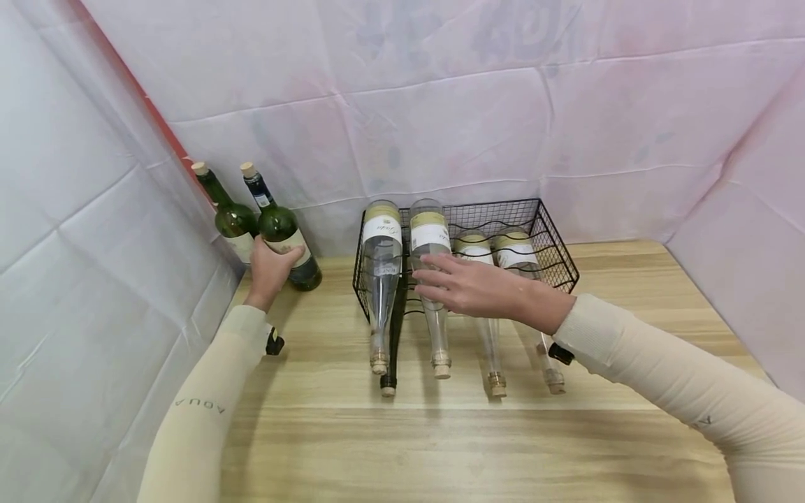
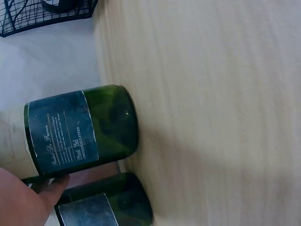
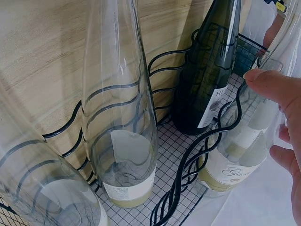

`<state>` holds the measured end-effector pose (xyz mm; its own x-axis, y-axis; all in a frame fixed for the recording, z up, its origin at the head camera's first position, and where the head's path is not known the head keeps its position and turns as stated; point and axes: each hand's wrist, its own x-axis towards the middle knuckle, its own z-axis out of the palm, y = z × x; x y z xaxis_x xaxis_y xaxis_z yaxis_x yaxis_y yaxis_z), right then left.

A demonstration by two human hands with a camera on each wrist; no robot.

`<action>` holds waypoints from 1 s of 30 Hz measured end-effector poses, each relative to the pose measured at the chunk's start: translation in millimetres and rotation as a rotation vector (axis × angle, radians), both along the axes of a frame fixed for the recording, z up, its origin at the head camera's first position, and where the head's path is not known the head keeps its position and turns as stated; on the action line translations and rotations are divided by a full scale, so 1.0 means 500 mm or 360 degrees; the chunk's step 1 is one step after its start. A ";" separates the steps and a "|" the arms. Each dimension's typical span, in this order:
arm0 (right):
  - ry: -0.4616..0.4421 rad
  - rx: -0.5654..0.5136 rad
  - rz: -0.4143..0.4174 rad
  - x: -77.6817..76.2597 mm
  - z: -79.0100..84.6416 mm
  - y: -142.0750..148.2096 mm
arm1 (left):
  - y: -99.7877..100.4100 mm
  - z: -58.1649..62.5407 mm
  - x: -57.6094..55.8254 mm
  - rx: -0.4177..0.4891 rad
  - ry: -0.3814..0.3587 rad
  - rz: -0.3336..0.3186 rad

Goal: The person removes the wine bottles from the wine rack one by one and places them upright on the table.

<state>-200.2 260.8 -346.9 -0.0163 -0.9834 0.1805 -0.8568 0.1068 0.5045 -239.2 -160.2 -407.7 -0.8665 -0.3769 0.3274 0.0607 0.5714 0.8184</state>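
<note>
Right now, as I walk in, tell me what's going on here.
A person's left hand grips a corked green bottle, with a second green bottle right beside it. The right hand is over a clear bottle on the wire rack, its fingers spread. Three other clear bottles and a dark bottle also lie in the rack, corked necks toward the person. Both green bottles are outside the rack.

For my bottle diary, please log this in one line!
left hand: grips corked green glass bottle | right hand: over clear glass bottle | clear glass bottle: in black wire rack
</note>
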 end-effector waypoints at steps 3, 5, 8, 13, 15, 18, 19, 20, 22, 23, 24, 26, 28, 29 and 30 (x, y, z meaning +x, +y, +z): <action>0.0000 -0.0005 -0.0012 0.001 -0.004 0.001 | -0.001 -0.006 0.013 0.0001 0.0003 -0.0054; 0.0012 -0.0018 -0.0009 0.001 -0.008 0.000 | -0.003 -0.011 0.024 -0.0001 -0.0006 -0.0090; 0.0036 -0.0023 -0.0015 0.001 -0.010 -0.002 | -0.008 -0.021 0.036 0.0006 -0.0017 -0.0131; 0.0080 -0.0015 -0.0036 0.002 -0.011 -0.007 | -0.016 -0.029 0.049 0.0007 -0.0044 -0.0151; 0.0097 -0.0013 -0.0043 0.003 -0.010 -0.009 | -0.017 -0.029 0.050 -0.0017 -0.0042 -0.0154; 0.0104 -0.0006 -0.0047 0.007 -0.008 -0.010 | -0.017 -0.028 0.052 -0.0032 -0.0037 -0.0171; 0.0107 0.0004 -0.0051 0.008 -0.008 -0.010 | -0.017 -0.027 0.053 -0.0029 -0.0039 -0.0180; 0.0111 0.0016 -0.0056 0.009 -0.007 -0.011 | -0.017 -0.027 0.054 -0.0025 -0.0043 -0.0191; 0.0116 0.0054 -0.0069 0.011 -0.006 -0.012 | -0.017 -0.026 0.056 -0.0005 -0.0051 -0.0214; 0.0125 0.0076 -0.0074 0.012 -0.006 -0.012 | -0.017 -0.026 0.057 0.0000 -0.0055 -0.0222; 0.0136 0.0096 -0.0080 0.013 -0.005 -0.013 | -0.017 -0.026 0.058 0.0006 -0.0060 -0.0229; 0.0178 0.0136 -0.0086 0.014 -0.003 -0.015 | -0.017 -0.025 0.060 0.0004 -0.0067 -0.0234; 0.0224 0.0171 -0.0089 0.015 -0.002 -0.016 | -0.016 -0.023 0.063 0.0002 -0.0067 -0.0233; 0.0255 0.0185 -0.0090 0.015 0.000 -0.016 | -0.016 -0.022 0.064 0.0019 -0.0060 -0.0248; 0.0272 0.0196 -0.0090 0.014 0.001 -0.016 | -0.015 -0.021 0.066 0.0029 -0.0054 -0.0258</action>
